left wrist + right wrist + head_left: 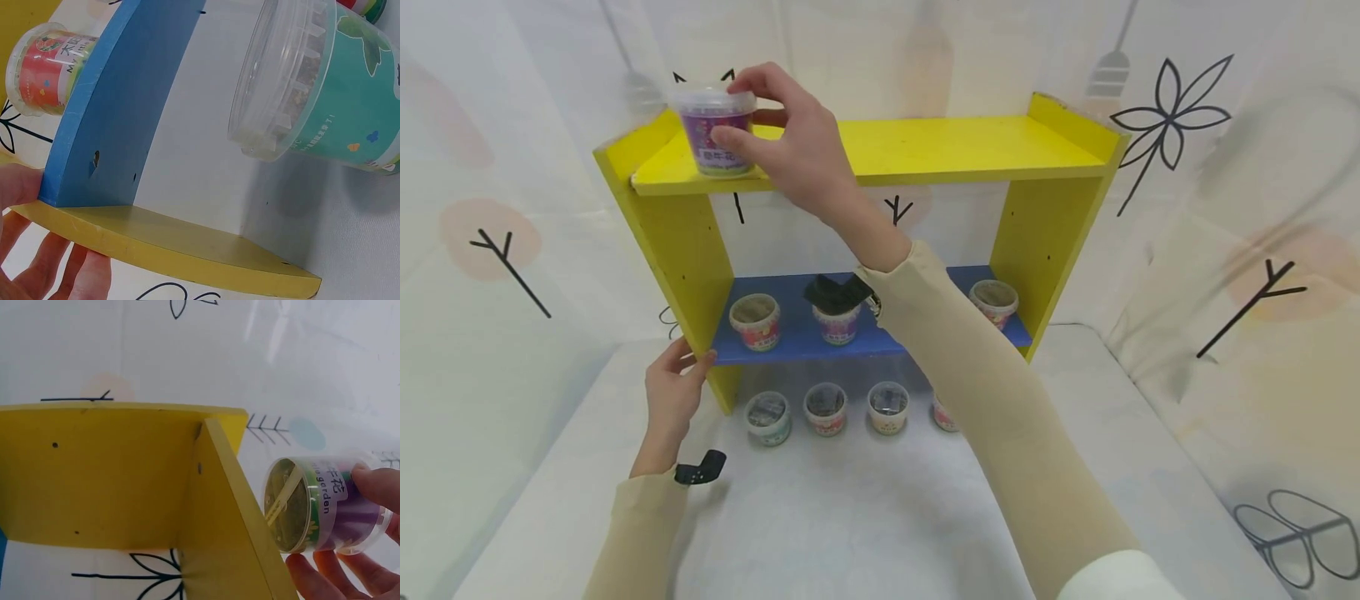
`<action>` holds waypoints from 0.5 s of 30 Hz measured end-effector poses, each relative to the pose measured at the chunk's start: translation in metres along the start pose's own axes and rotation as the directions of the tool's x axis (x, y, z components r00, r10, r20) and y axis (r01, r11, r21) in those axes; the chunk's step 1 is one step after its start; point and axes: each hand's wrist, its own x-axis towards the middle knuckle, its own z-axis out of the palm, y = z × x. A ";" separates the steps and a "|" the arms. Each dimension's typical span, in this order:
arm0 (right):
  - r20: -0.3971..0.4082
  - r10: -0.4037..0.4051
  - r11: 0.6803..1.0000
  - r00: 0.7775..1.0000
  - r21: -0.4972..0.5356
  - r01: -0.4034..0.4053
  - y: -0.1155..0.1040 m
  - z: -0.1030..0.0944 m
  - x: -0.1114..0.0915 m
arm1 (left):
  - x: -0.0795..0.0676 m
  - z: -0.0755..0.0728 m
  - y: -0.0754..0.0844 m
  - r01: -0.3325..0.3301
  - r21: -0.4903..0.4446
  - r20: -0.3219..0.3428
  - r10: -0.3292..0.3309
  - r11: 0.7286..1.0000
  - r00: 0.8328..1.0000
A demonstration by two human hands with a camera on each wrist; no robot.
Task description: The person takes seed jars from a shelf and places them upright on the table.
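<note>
My right hand (801,146) holds a clear-lidded plastic cup (706,137) with a purple label, thumb on its near side and fingers around the lid. In the head view the cup overlaps the left end of the yellow top shelf (925,148). Its base faces the camera in the right wrist view, close to the board's edge, and shows dark contents and a pale strip. Low on the left, my left hand (672,392) grips the yellow side panel (187,240); the thumb lies at the front corner of the blue shelf (797,352), the fingers outside the panel.
On the blue shelf stand a red-labelled cup (758,333), a purple-labelled cup (838,327) partly behind the wrist strap, and another cup (996,302) at the right. Several cups, including a teal one (768,421), line the white table (835,517) below. A patterned cloth hangs behind.
</note>
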 end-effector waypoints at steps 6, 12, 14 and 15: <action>-0.012 -0.029 0.999 1.000 0.037 0.030 -0.002 -0.008 -0.013 | 0.000 0.000 0.000 0.002 -0.001 0.001 -0.002 1.000 1.000; -0.008 -0.058 0.996 0.998 0.071 0.058 -0.003 -0.016 -0.027 | -0.001 0.000 0.000 0.004 -0.005 0.007 -0.004 1.000 1.000; -0.011 -0.073 0.995 0.997 0.071 0.074 -0.002 -0.018 -0.033 | -0.001 0.000 0.000 0.004 -0.006 0.008 -0.004 1.000 1.000; -0.012 -0.080 0.994 0.997 0.069 0.081 -0.002 -0.019 -0.036 | -0.001 0.000 0.001 0.004 -0.008 0.008 -0.004 1.000 1.000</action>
